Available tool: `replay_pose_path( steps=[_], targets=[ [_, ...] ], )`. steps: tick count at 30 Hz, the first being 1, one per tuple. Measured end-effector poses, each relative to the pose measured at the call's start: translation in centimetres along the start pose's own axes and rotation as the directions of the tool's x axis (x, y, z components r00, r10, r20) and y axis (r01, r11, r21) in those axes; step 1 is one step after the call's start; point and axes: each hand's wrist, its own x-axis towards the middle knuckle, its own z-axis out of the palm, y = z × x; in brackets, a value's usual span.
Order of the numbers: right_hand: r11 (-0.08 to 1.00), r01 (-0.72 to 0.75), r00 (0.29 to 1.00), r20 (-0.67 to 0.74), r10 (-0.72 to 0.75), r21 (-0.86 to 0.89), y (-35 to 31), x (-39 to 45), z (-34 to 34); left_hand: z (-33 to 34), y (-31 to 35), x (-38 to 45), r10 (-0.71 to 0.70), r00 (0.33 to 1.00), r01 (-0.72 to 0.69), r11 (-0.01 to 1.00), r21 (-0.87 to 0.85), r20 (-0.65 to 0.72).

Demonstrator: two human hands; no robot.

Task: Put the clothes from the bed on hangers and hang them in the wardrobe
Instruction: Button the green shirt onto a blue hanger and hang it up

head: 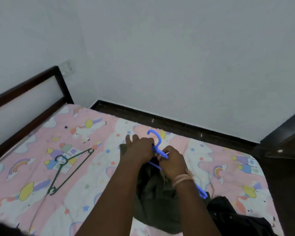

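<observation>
Hands, left hand [138,149] and right hand [173,163], both grip blue hanger [156,143] over dark green garment [157,198]

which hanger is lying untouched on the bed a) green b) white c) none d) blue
a, the green hanger lies alone on the bed, while both the left hand and right hand hold the blue hanger over the dark green garment.
</observation>
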Motion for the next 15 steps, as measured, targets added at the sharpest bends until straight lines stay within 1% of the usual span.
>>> replay_pose_path(
  steps=[2, 3, 4, 5, 7, 8, 9, 10, 12, 14, 15],
  targets=[
    [0.995, -0.034, 0.999, 0.044, 0.03, 0.095, -0.4, 0.2, -3.3, -2.5, 2.3, 0.7, 0.09, 0.991, -0.082, 0.993, -0.083, 0.095],
    [0.988, -0.049, 0.994, 0.104, 0.034, 0.147, -0.5, 0.2, -5.1, -3.6, 2.9, 0.9, 0.136, 0.982, -0.12, 0.985, -0.122, 0.133],
    [0.972, -0.072, 0.986, 0.166, 0.035, 0.225, -0.6, 0.1, -7.2, -4.7, 3.6, 0.9, 0.18, 0.973, -0.159, 0.976, -0.149, 0.142],
    [0.935, -0.102, 0.977, 0.213, 0.029, 0.339, -0.6, -0.1, -9.0, -5.6, 3.9, 0.7, 0.214, 0.969, -0.19, 0.964, -0.185, 0.122],
    [0.783, -0.214, 0.954, 0.297, 0.04, 0.584, -0.4, -0.7, -12.2, -6.9, 4.6, -0.2, 0.283, 0.958, -0.258, 0.921, -0.291, 0.045],
    [0.719, -0.274, 0.937, 0.346, 0.049, 0.638, -0.1, -0.9, -13.4, -7.6, 5.1, -0.9, 0.322, 0.947, -0.303, 0.891, -0.338, 0.001],
    [0.706, -0.31, 0.92, 0.389, 0.053, 0.637, 0.1, -1.3, -14.4, -8.2, 5.6, -1.6, 0.364, 0.931, -0.353, 0.858, -0.373, -0.043],
    [0.757, -0.319, 0.907, 0.416, 0.069, 0.57, 0.5, -1.4, -14.9, -8.9, 6.0, -2.4, 0.395, 0.915, -0.393, 0.829, -0.398, -0.08],
    [0.903, -0.269, 0.9, 0.422, 0.111, 0.336, 1.5, -1.5, -15.2, -10.2, 6.8, -3.6, 0.436, 0.89, -0.451, 0.794, -0.407, -0.135],
    [0.949, -0.267, 0.876, 0.453, 0.166, 0.169, 2.2, -1.7, -14.3, -11.5, 7.5, -4.6, 0.452, 0.878, -0.475, 0.788, -0.391, -0.156],
    [0.967, -0.242, 0.866, 0.467, 0.179, 0.079, 2.4, -1.8, -13.5, -12.1, 7.8, -5.0, 0.458, 0.874, -0.483, 0.785, -0.388, -0.161]
  ],
)
